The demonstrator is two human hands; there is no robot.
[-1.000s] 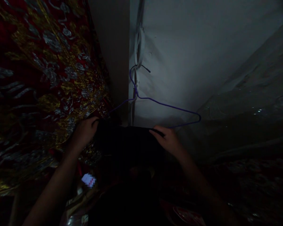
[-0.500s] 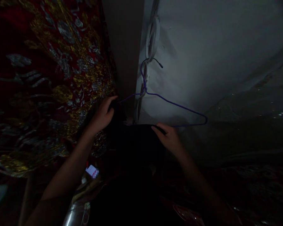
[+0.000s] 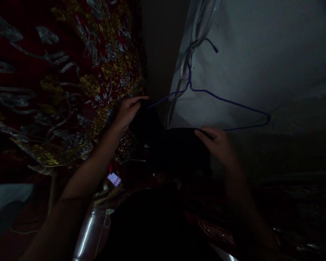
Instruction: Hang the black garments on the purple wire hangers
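Observation:
A purple wire hanger [image 3: 230, 100] hangs by its hook from a white loop chain against the wall. Dark cloth, which looks like a black garment [image 3: 182, 148], drapes over the hanger's left end and lower bar. My left hand [image 3: 129, 110] pinches the cloth near the hanger's left shoulder. On the right, my right hand [image 3: 213, 139] grips the garment's upper edge between thumb and fingers, beside the lower bar. The hanger's right arm is bare. Deep shadow hides the garment's folds and exact kind.
Red fabric with gold and silver embroidery [image 3: 84, 83] hangs close on the left. The white loop chain [image 3: 199, 21] runs down along the pale wall [image 3: 260, 47]. Below are a small white tag [image 3: 114, 178] and a shiny cylindrical container [image 3: 88, 230].
The view has shifted, so the hanger and both hands appear higher and farther right. Both hands keep hold of the black garment, which looks slightly more spread.

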